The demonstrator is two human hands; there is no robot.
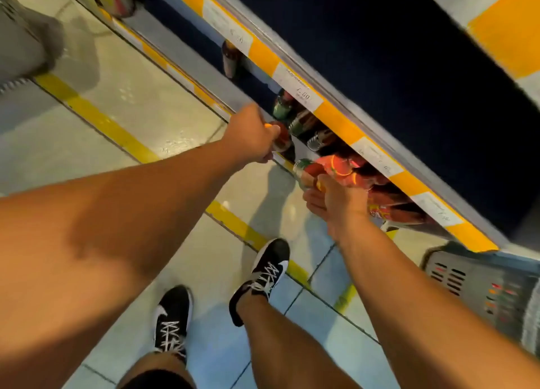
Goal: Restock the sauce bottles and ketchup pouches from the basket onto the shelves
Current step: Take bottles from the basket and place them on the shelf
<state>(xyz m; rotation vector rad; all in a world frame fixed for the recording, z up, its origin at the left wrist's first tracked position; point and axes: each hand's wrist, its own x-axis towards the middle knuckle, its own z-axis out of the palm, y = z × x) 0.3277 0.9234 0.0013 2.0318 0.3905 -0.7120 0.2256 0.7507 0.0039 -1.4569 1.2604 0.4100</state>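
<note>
I look steeply down along a store shelf. My left hand (252, 135) grips a red sauce bottle (281, 138) at the lower shelf's front edge. My right hand (336, 203) holds a green-capped sauce bottle (306, 169) tilted toward the same shelf. Several green-capped sauce bottles (285, 108) stand in a row under the upper shelf's yellow-and-white price rail (336, 113). Red ketchup pouches (391, 207) lie further right on that lower shelf, partly hidden by the rail. A grey basket (479, 286) sits at the right edge on the floor.
Yellow floor tape (96, 119) runs parallel to the shelf base. My two black shoes (263, 274) stand on the tiled floor close to the shelf. Another grey crate (20, 37) is at the upper left. One dark bottle (229, 58) stands alone further along the shelf.
</note>
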